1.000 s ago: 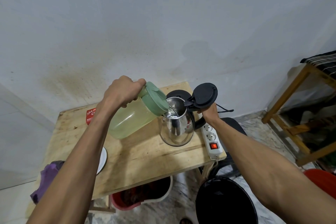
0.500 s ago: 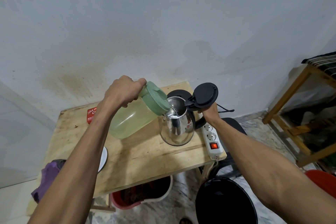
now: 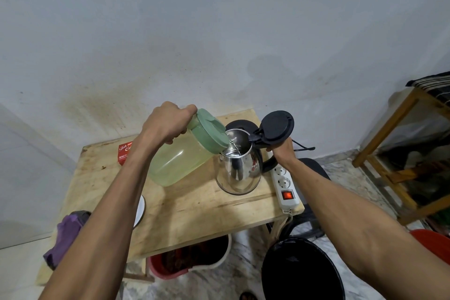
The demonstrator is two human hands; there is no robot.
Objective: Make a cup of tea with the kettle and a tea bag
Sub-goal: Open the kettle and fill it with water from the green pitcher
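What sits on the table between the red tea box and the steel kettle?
In the head view, the tilted green-lidded jug, held by the left hand, fills the stretch between the red tea box and the kettle, pouring water into it.

A single wide-angle view looks from the person's head, forward and steeply down, with both forearms reaching away from the lens. It sits close above the wooden table [image 3: 194, 204], whose top fills the middle. Beyond the fingers of the left hand [image 3: 168, 122] and the right hand [image 3: 280, 151] rises the wall [image 3: 219, 31]; below the wrists, floor shows. Straight edges bow toward the borders.
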